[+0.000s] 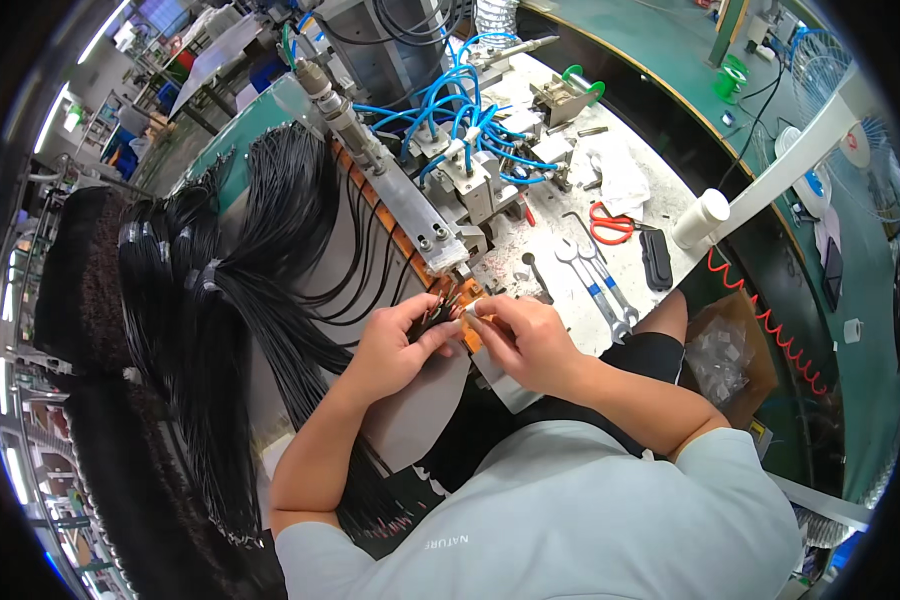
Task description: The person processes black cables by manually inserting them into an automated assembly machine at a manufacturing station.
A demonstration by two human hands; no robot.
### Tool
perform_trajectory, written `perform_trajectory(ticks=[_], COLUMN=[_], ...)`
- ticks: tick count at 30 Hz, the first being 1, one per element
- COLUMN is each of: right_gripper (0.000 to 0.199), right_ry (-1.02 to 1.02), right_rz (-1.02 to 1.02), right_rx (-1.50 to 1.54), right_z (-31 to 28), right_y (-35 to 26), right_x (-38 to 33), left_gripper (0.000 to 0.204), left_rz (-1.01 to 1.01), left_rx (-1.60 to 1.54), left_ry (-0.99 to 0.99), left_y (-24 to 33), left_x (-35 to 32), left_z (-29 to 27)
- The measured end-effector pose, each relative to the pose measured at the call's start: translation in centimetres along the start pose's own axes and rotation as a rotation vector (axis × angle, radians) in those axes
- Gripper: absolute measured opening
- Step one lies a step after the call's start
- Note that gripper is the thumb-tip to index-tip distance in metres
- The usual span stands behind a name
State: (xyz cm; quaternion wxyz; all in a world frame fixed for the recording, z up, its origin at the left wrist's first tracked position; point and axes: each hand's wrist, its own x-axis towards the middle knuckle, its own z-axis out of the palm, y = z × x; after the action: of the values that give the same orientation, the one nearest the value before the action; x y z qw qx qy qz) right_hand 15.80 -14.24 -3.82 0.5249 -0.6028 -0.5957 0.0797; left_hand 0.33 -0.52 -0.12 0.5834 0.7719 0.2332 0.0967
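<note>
My left hand [395, 350] is closed round several black cables, whose ends [442, 310] stick up between thumb and fingers. Just to the right, my right hand [532, 345] is closed in a pinch close to those ends. Something small and pale shows at its fingertips, too small to name. Both hands are over the near end of an orange strip [400, 238], along which black cables lie spaced apart. Beside the strip runs a metal machine rail [410, 210]. Large bundles of black cables [290, 185] spread out to the left of my hands.
Behind the rail stands a machine with blue air tubes [460, 100]. On the white worktop lie red-handled scissors [611, 224], wrenches [592, 285], a black case [656, 260] and white tissue [622, 182]. A lamp arm [770, 165] crosses the right side, above a cardboard box [755, 345].
</note>
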Motion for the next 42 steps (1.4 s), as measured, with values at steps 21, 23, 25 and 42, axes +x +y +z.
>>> perform_trajectory(ticks=[21,23,25,42], right_gripper=[0.017,0.017,0.017,0.017], right_ry=[-0.276,-0.138,-0.1,-0.19], right_rz=[0.202,-0.183,-0.207,0.814], right_rx=[0.294,-0.044,-0.106,0.563], right_z=[-1.6,-1.6,-1.3,-0.4], right_y=[0.4,0.4,0.6,5.8], right_x=[1.8,2.5,2.6,2.2], left_gripper=[0.014,0.015,0.017,0.023], left_rz=[-0.093,-0.091,-0.088,0.438], left_rx=[-0.263,-0.287,-0.339,0.56], left_ry=[-0.099,-0.093,-0.081,0.101], left_y=[0.9,1.0,1.1,0.2], left_x=[-0.1,-0.2,-0.4,0.0], left_z=[-1.1,-1.0,-0.5,0.3])
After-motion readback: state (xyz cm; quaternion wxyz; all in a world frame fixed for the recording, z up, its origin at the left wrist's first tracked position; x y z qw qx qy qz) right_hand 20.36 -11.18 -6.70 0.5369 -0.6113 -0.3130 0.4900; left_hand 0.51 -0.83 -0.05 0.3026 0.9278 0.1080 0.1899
